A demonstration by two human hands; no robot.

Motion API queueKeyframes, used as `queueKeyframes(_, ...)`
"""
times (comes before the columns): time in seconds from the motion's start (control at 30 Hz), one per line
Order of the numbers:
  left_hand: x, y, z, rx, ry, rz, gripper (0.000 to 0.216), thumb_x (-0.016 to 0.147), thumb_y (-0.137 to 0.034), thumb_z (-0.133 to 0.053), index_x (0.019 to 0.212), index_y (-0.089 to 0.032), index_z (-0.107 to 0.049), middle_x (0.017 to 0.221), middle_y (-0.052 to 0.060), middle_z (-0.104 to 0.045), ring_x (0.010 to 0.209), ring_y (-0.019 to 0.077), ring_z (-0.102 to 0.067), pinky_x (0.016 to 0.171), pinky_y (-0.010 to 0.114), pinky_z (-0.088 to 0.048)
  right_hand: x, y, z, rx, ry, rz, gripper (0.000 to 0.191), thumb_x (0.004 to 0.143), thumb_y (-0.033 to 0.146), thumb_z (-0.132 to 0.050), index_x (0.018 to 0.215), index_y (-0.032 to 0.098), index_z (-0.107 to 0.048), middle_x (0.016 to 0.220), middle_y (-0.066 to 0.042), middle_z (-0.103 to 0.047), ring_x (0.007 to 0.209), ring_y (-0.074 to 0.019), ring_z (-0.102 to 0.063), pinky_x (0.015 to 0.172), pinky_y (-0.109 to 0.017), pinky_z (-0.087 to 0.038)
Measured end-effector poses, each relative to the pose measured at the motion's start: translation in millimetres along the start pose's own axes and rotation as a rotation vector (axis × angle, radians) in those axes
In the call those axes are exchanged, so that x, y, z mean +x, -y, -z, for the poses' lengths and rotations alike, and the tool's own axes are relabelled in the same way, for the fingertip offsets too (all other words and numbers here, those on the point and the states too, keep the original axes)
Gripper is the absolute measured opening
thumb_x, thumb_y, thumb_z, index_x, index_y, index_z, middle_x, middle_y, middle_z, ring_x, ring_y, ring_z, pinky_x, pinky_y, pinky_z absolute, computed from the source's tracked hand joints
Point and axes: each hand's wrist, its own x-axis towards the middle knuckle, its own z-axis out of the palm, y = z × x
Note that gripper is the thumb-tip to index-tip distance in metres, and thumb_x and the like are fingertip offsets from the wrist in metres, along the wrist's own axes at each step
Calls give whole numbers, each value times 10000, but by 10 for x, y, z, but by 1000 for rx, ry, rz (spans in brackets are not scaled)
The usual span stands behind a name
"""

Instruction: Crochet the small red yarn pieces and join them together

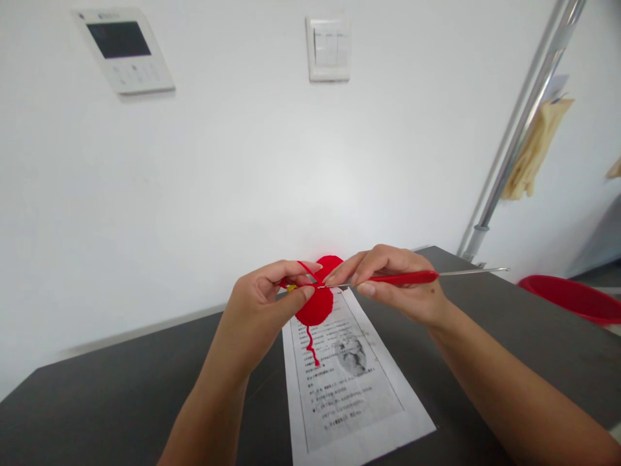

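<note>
My left hand (269, 294) pinches a round red crochet piece (317, 305) between thumb and fingers, with red yarn looped over the index finger. A short red yarn tail (311, 346) hangs down from the piece. My right hand (395, 285) is closed on a crochet hook (417, 277) with a red handle and a thin metal shaft, its tip meeting the red piece. Both hands are held above a dark table (97, 401), over a printed paper sheet (347, 382).
The white wall behind carries a control panel (123, 48) and a light switch (328, 48). A metal pole (521, 129) stands at the right with beige cloth (536, 149) hanging on it. A red basin (575, 298) sits beyond the table's right edge.
</note>
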Motion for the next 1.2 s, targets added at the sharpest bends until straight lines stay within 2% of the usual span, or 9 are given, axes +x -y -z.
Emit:
queueKeyframes(0.17, -34, 5, -1, 140, -33, -62, 92, 768, -146, -695, 809, -210, -746, 902, -4, -754, 838, 150, -651, 767, 265, -486, -17, 25, -3, -162, 14, 44, 63, 938, 151, -624, 921, 188, -672, 1032, -87, -764, 976, -195, -733, 821, -334, -596)
queueKeyframes(0.3, -51, 10, -41, 319, -85, -188, 98, 785, -130, -658, 809, -206, -715, 950, 6, -743, 897, 162, -653, 825, 282, -487, 1, 81, -3, -443, 73, 85, 87, 946, 134, -589, 913, 198, -638, 1018, -67, -761, 933, -177, -735, 790, -305, -587)
queueKeyframes(0.4, -65, 19, -82, 450, -92, -301, 136, 804, -119, -625, 858, -202, -720, 929, 15, -730, 872, 162, -648, 804, 292, -487, 26, 91, -24, -632, 136, 201, 93, 949, 115, -560, 939, 194, -609, 998, -75, -746, 922, -171, -717, 788, -301, -580)
queueKeyframes(0.5, -73, 27, -105, 493, -79, -333, 143, 807, -127, -628, 884, -196, -727, 930, 24, -727, 875, 173, -647, 811, 310, -486, 42, 21, -57, -673, 122, 342, 84, 948, 112, -561, 962, 182, -605, 949, -93, -717, 938, -185, -689, 787, -315, -582)
queueKeyframes(0.7, -59, 53, -85, 208, -108, -118, 357, 783, -197, -729, 1139, -229, -717, 910, -8, -725, 954, 183, -658, 957, 351, -473, 41, -173, -87, -735, -1, 554, 120, 920, 110, -626, 1021, 174, -625, 1026, -107, -700, 965, -201, -684, 795, -345, -599)
queueKeyframes(0.9, -1, 43, -139, -170, -101, 12, 276, 666, -201, -843, 937, -210, -792, 677, -42, -670, 676, 103, -626, 720, 230, -525, 49, -166, -103, -733, -6, 535, 166, 960, 173, -597, 1123, 204, -589, 985, -61, -726, 927, -163, -708, 802, -298, -602)
queueKeyframes(1.03, 48, 99, -253, -460, -9, 153, 322, 576, -224, -886, 882, -170, -798, 659, -4, -691, 661, 114, -653, 648, 203, -521, 41, -254, -145, -743, -73, 606, 165, 955, 160, -583, 1109, 221, -582, 959, -39, -702, 928, -161, -687, 808, -303, -576)
queueKeyframes(1.1, 52, 151, -293, -466, -44, 122, 327, 606, -248, -867, 914, -168, -791, 670, -9, -685, 660, 112, -649, 664, 214, -530, 17, -345, -179, -757, -136, 614, 164, 936, 147, -603, 1074, 234, -589, 951, -24, -683, 911, -161, -670, 808, -304, -557)
queueKeyframes(1.2, 36, 216, -281, -204, -163, -34, 365, 721, -235, -797, 1082, -201, -754, 726, -30, -677, 689, 115, -637, 709, 242, -530, -24, -438, -239, -857, -233, 626, 198, 900, 117, -624, 1052, 238, -590, 1028, -42, -675, 973, -187, -643, 871, -349, -532)
